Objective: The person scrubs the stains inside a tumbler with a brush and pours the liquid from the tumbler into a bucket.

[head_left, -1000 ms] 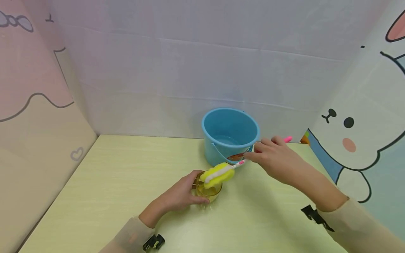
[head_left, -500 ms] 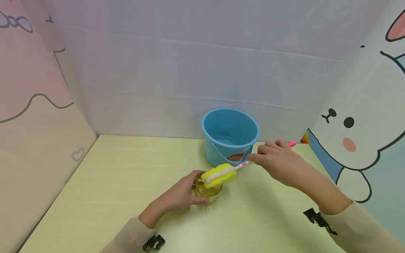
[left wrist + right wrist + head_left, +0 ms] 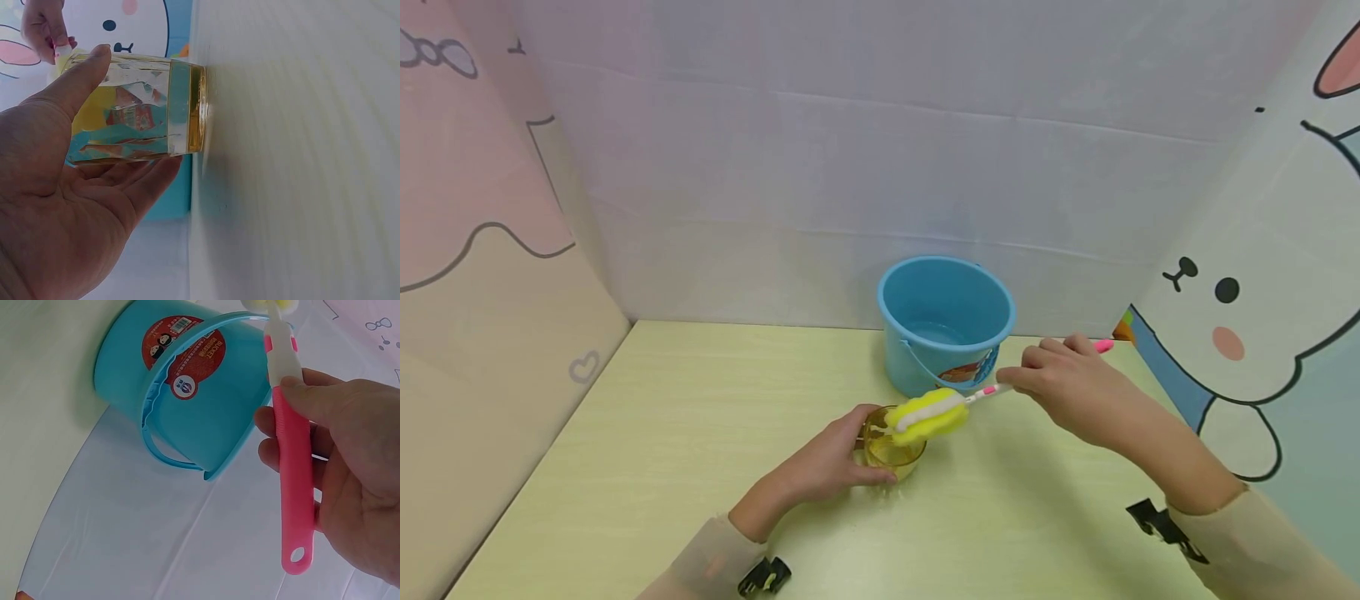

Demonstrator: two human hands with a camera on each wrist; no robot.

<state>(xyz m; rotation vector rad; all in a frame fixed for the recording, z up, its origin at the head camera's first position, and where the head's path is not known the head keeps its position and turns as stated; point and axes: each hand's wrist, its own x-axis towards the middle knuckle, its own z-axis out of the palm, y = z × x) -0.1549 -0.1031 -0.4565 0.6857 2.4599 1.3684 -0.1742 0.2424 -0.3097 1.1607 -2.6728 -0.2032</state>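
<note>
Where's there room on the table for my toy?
The table is bare between the left wall, bucket and left hand, and in front, between the sleeves. It's crowded around the glass, brush and right hand.

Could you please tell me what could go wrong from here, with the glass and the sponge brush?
If the sponge brush pushes hard on the glass, it might tip despite the left hand round it. The yellow head looks bulky beside the glass's mouth, so it could catch there. The bucket stands close behind, so the right hand might bump it with the brush.
</note>
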